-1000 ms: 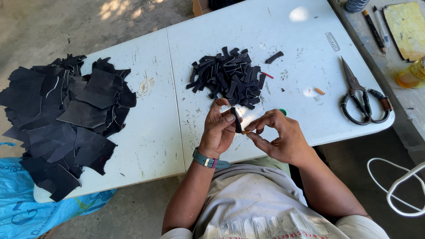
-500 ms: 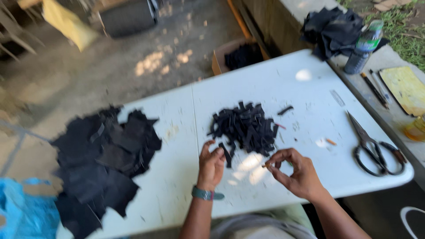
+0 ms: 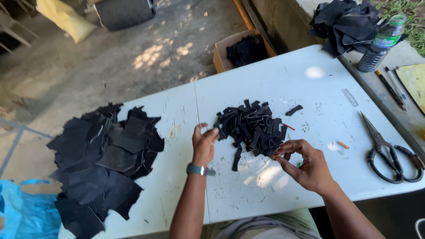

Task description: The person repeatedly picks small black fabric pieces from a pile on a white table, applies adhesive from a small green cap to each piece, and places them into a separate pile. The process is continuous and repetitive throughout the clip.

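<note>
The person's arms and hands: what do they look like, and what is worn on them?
Both forearms are bare, with no sleeves or gloves in view. The left hand has a teal band with a small face, like a watch, around its wrist. The right hand shows no ring, band or other item on the hand or wrist. No markings are visible on either arm.

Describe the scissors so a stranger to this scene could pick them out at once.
Start at the white folding table and go to its right edge, beyond the right hand. The scissors lie there shut, blades pointing away from the person and black looped handles nearer. They are the only metal tool on the tabletop, well apart from the pile of black strips in the middle.
</note>
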